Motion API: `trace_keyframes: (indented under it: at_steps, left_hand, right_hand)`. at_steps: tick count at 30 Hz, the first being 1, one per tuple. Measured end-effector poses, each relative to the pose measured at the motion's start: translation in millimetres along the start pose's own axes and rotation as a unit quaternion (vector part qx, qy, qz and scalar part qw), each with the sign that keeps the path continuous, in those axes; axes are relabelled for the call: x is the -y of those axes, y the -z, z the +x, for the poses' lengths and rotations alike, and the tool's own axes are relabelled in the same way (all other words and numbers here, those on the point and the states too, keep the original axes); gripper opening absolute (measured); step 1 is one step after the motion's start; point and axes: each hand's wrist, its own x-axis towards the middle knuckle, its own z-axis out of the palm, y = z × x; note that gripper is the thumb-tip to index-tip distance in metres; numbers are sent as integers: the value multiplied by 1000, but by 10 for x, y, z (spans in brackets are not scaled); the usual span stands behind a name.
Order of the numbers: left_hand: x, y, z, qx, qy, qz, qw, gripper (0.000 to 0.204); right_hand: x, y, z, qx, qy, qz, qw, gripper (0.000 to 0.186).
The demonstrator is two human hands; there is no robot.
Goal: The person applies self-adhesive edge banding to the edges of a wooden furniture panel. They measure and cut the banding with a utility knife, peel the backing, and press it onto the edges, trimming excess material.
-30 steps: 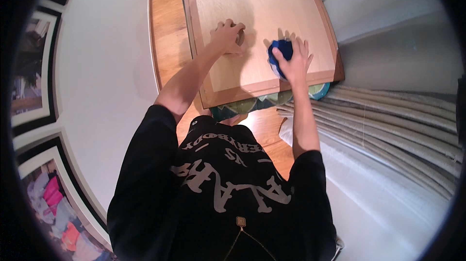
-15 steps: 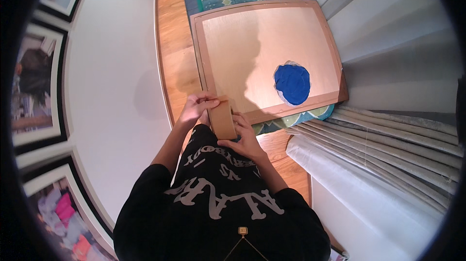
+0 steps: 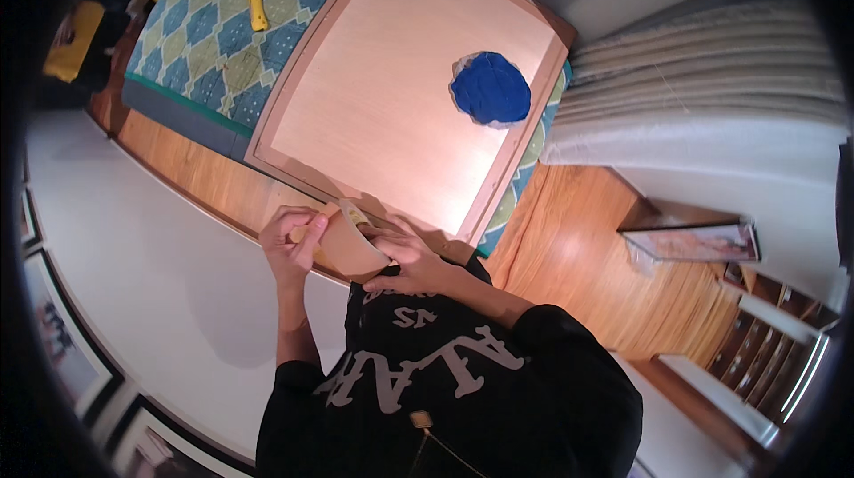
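Close in front of my chest is a wide roll of tan tape (image 3: pixel 347 249). My right hand (image 3: pixel 411 259) grips it from the right, with fingers inside its core and the thumb underneath. On the other side, my left hand (image 3: pixel 294 242) pinches the tape near its upper left edge; whether a loose end is lifted there, I cannot tell. Just beyond lies a large pale panel (image 3: pixel 382 87) with a brown border. A round, blue, wrinkled thing (image 3: pixel 491 88) with a pale rim rests on its right part.
The panel lies on a bed with a blue and green diamond-patterned cover (image 3: pixel 200 51). On that cover is a yellow cutter-like tool (image 3: pixel 258 11). Grey curtains (image 3: pixel 694 69) hang at the right. A framed picture (image 3: pixel 694 242) stands on the wooden floor (image 3: pixel 569 247). More frames hang along the left wall.
My view has turned, so the panel and bed appear rotated and farther left. The roll has tilted, showing its core opening, and my left hand has shifted along its edge.
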Motion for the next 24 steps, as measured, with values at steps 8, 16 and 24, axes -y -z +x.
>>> trace_keyframes:
  at_steps: [8,16,24]
  left_hand:
    - [-550,481,487,57,-325,90,940,14]
    - [-245,670,1937,155,-283,112,940,22]
    - [1309,-566,4773,394,-121,-32,911,17]
  right_hand:
    - [216,-509,395,-156,-139,-2,978,51]
    - [-43,-707,978,-147,-175,203,952,45]
    - [-541,-599,2864,-382,-208,261,862,45]
